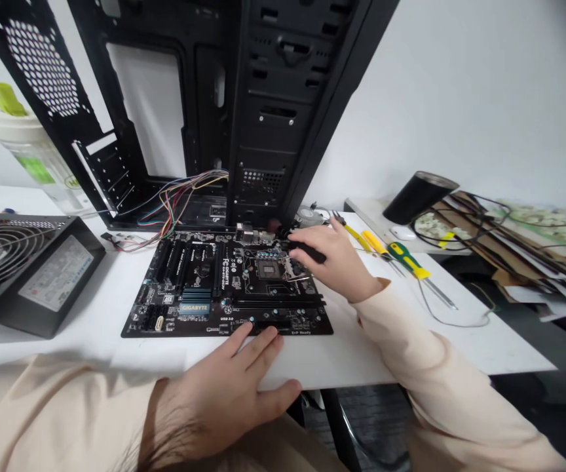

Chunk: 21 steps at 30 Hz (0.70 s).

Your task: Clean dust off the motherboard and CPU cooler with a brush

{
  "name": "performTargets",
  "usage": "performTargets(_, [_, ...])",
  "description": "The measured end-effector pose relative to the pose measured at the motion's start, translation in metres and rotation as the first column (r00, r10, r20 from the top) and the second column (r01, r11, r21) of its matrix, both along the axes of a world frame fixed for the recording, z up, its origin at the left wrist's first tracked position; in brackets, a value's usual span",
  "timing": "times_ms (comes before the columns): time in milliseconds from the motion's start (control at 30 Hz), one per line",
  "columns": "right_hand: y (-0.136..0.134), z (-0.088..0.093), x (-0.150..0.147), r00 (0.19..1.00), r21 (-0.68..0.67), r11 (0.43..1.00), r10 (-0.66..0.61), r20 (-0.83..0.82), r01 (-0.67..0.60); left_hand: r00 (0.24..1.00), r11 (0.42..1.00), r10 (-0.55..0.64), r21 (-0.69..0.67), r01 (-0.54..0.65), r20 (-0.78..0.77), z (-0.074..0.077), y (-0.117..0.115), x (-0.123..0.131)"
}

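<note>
A black motherboard [236, 269] lies flat on the white table, its bare processor socket [267, 269] facing up and a metal lever beside it. My left hand [234, 373] rests with fingers stretched out, the fingertips on the board's near edge. Over the board's right side, my right hand [329, 255] is closed around a black-handled tool [307, 251]. The tool's working end points toward the far right corner of the board, too dark and small to make out.
An open black computer case [276, 151] stands behind the board, with coloured wires [175, 200] hanging out. At left are a power supply [52, 275] and a bottle [37, 157]. To the right lie a green-and-yellow screwdriver [408, 261], yellow-handled tools [374, 242] and a black cup [418, 196].
</note>
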State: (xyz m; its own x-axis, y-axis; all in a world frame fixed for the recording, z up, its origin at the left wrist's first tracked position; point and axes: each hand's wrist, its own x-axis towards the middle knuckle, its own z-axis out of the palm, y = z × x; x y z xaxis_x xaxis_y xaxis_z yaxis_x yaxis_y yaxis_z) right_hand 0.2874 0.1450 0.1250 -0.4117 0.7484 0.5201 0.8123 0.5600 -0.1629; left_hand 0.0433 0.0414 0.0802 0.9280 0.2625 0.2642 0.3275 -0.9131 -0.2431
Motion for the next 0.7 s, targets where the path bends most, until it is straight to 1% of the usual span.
performTargets(67, [0.0,0.0,0.002,0.997,-0.064,0.996,0.07,0.031,-0.068,1.0,1.0,-0.007,-0.001,0.007,0.001,0.0,0.0,0.0])
performTargets(100, [0.001,0.001,0.002,0.996,-0.084,0.994,0.074,0.042,-0.07,1.0,1.0,-0.008,-0.002,0.008,-0.002,0.0,0.0,-0.001])
performTargets(133, [0.001,0.001,0.004,0.998,-0.08,0.996,0.048,0.044,-0.044,1.0,1.0,-0.008,-0.004,0.008,-0.004,0.0,0.0,-0.001])
performTargets(200, [0.003,0.001,0.007,0.999,-0.017,0.999,-0.03,0.012,0.03,1.0,1.0,-0.005,-0.011,0.005,-0.01,0.0,0.0,-0.001])
performTargets(233, [0.003,0.002,0.009,0.999,-0.001,0.999,-0.036,-0.006,0.036,1.0,1.0,-0.005,-0.018,0.004,-0.013,0.0,0.001,-0.001])
performTargets(267, [0.004,0.002,0.011,1.0,-0.015,1.0,-0.012,-0.013,0.011,1.0,1.0,-0.004,-0.026,0.003,-0.018,0.0,0.001,-0.001])
performTargets(333, [0.003,0.004,0.015,0.998,-0.088,0.994,0.064,-0.018,-0.066,1.0,1.0,-0.006,-0.03,0.006,-0.018,-0.001,0.001,0.0])
performTargets(367, [0.003,0.004,0.016,0.997,-0.109,0.991,0.08,-0.023,-0.082,1.0,1.0,-0.01,-0.027,0.009,-0.017,-0.001,0.001,0.0])
performTargets(467, [0.001,0.007,0.02,0.998,-0.055,0.998,0.026,-0.058,-0.029,1.0,1.0,-0.008,-0.013,0.008,-0.005,-0.001,0.001,0.001])
performTargets(500, [0.001,0.008,0.021,0.998,-0.047,0.999,0.024,-0.059,-0.027,1.0,1.0,-0.008,-0.016,0.008,-0.007,-0.001,0.001,0.001])
performTargets(600, [0.001,0.01,0.027,0.998,-0.085,0.994,0.061,-0.024,-0.063,1.0,0.999,-0.004,-0.034,0.004,-0.022,-0.003,0.001,0.001])
performTargets(633, [0.002,0.011,0.03,0.998,-0.065,0.997,0.048,-0.027,-0.05,1.0,0.999,-0.004,-0.037,0.003,-0.025,-0.003,0.001,0.001])
performTargets(667, [0.003,0.012,0.035,0.999,-0.006,1.0,0.01,-0.051,-0.01,1.0,0.999,0.001,-0.038,-0.002,-0.027,-0.003,0.0,0.001])
performTargets(700, [0.004,0.012,0.041,0.994,0.083,0.995,-0.046,-0.094,0.054,1.0,0.999,0.001,-0.037,-0.002,-0.028,-0.003,0.0,0.001])
